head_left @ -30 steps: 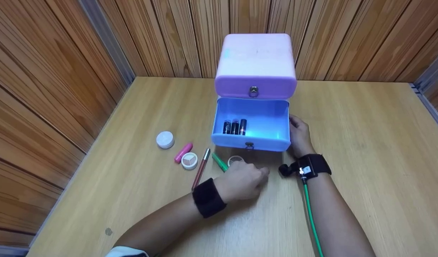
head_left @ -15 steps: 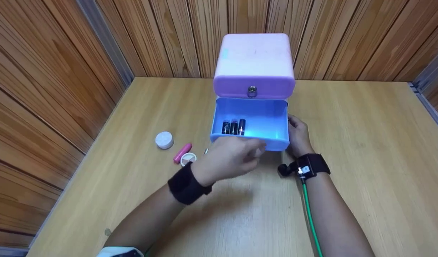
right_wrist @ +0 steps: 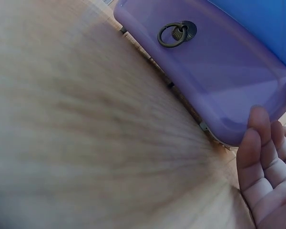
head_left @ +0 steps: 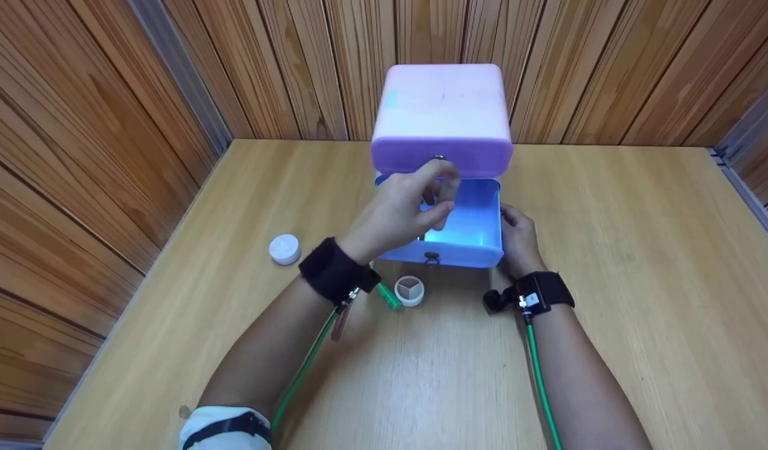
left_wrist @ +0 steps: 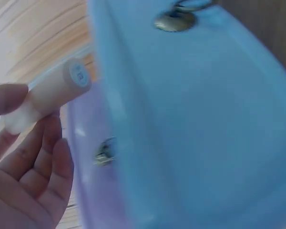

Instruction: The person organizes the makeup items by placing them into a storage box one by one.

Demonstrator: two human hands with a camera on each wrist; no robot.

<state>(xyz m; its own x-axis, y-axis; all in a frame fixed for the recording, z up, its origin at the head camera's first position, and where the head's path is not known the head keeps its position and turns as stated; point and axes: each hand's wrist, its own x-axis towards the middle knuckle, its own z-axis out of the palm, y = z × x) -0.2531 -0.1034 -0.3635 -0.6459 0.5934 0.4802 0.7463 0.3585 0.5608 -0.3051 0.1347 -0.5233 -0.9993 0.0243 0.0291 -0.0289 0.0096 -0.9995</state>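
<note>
A small beige cosmetic tube [left_wrist: 55, 93], with a round label on its end, is pinched between the thumb and fingers of my left hand [head_left: 406, 209]. That hand is raised over the pulled-out blue drawer [head_left: 462, 254] of a pink and purple drawer box [head_left: 443, 103]. It hides most of the dark little tubes inside the drawer. My right hand [head_left: 520, 244] stays at the drawer's right side. In the right wrist view its fingers [right_wrist: 262, 138] reach up beside the corner of a lower purple drawer [right_wrist: 219, 71], holding nothing.
On the table below the drawer lie a round eyeshadow compact [head_left: 409, 291], a green tube [head_left: 389, 297] and a reddish-brown lip gloss [head_left: 339, 326]. A white round jar [head_left: 284, 249] stands left of my left wrist. Wood-panelled walls [head_left: 284, 69] enclose the table behind and left.
My left hand has risen from the table beside the compact to above the drawer, carrying the tube. Its wrist now covers the pink tube and the left compact. My right hand stays put.
</note>
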